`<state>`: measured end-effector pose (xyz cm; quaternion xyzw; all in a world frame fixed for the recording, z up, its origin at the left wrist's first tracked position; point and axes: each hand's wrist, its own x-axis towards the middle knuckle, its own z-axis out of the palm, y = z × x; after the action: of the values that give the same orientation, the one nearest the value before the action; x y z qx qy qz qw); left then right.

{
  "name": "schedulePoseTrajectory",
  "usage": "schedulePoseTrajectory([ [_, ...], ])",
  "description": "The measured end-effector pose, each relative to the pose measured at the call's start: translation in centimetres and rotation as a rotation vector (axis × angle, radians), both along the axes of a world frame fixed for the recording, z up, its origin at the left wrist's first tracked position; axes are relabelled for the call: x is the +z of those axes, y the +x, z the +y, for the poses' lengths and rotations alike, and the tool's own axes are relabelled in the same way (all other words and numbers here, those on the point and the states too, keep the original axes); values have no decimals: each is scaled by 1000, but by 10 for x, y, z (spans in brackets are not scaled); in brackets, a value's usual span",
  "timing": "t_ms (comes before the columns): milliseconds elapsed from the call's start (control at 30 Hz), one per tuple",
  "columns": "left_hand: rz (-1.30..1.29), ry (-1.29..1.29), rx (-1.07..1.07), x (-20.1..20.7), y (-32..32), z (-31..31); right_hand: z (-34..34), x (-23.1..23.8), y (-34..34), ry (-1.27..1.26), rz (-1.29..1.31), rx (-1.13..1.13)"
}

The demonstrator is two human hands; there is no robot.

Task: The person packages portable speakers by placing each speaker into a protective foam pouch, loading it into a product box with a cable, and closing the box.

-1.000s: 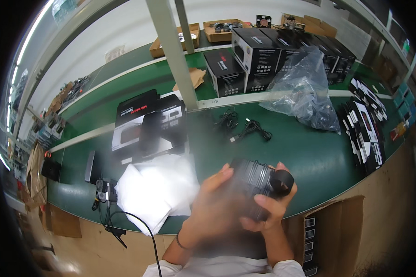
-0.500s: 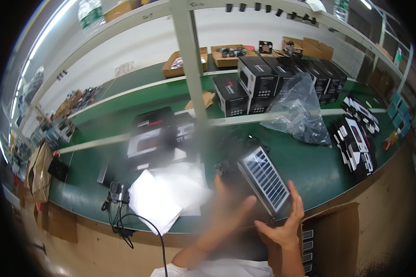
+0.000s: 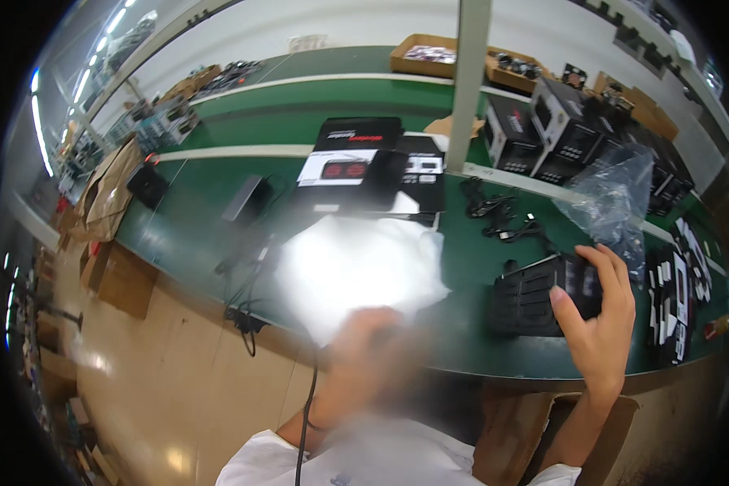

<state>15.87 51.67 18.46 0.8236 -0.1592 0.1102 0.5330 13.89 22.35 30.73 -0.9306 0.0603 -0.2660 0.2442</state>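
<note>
My right hand (image 3: 603, 316) grips a black box-shaped device (image 3: 530, 298) with a ribbed side, thumb over its top and fingers along the far edge. The device rests on the green table at the right; its solar panel, plain in the earlier frame, cannot be made out. My left hand (image 3: 373, 344) is at the near edge of a pile of thin white sheets (image 3: 352, 271). Motion blur smears its fingers, so whether it grips a sheet is unclear.
Flat black printed cartons (image 3: 344, 174) lie behind the sheets. Coiled black cables (image 3: 502, 215) and a clear plastic bag (image 3: 616, 194) lie behind the device. Black boxes (image 3: 559, 125) are stacked at the back right. A shelf post (image 3: 470, 81) rises mid-table, and an open cardboard box (image 3: 591, 429) stands below the front edge.
My view has swung left. The device has been turned, so its ribbed side shows in place of the solar panel. My left hand has moved from beside the device to the white sheets.
</note>
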Motion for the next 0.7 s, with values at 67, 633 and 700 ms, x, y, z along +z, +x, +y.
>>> schedulePoseTrajectory([
  [67, -66, 165, 234, -5, 19, 26, 9, -1, 15, 35, 93, 19],
  [633, -147, 739, 380, -69, 75, 13, 64, -85, -33, -74, -610, 87],
  [700, -137, 733, 359, -64, 79, 1, 104, -90, -23, 149, -325, 381],
])
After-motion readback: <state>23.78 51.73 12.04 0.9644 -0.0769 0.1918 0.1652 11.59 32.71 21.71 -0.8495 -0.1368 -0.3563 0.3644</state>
